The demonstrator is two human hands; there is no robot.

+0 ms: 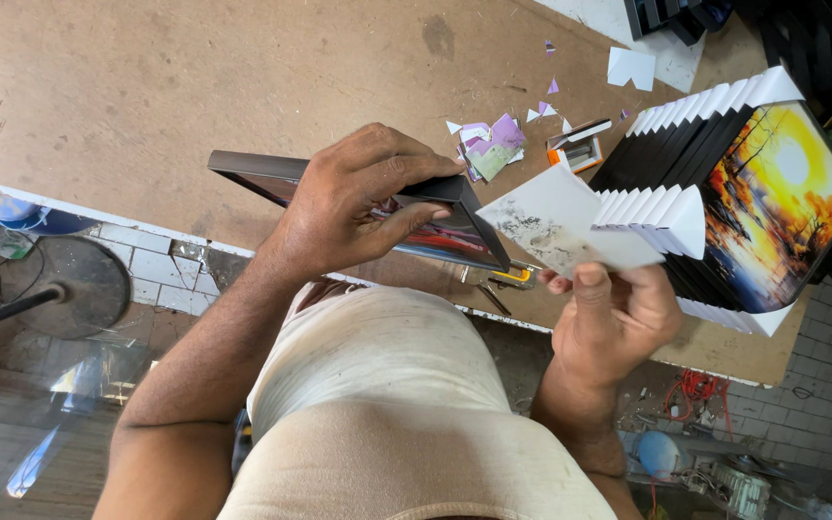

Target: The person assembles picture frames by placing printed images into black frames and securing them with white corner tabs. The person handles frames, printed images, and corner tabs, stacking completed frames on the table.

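My left hand (358, 197) grips the corner of a black picture frame (272, 175) holding a colourful print, tilted on edge over the brown workbench (146, 96). My right hand (618, 313) holds a white folded cardboard corner piece (556, 223) just right of that frame corner, nearly touching it. Beyond my right hand stands a stack of black frames (715, 173) with white corner protectors, the nearest one showing a sunset picture (782, 202).
Paper scraps (488, 144) and a small orange and white tool (578, 149) lie on the bench behind the frame. A yellow-handled tool (512, 277) lies at the bench edge. Below the bench are tiled floor, a round metal stand (69, 284) and red cable (695, 390).
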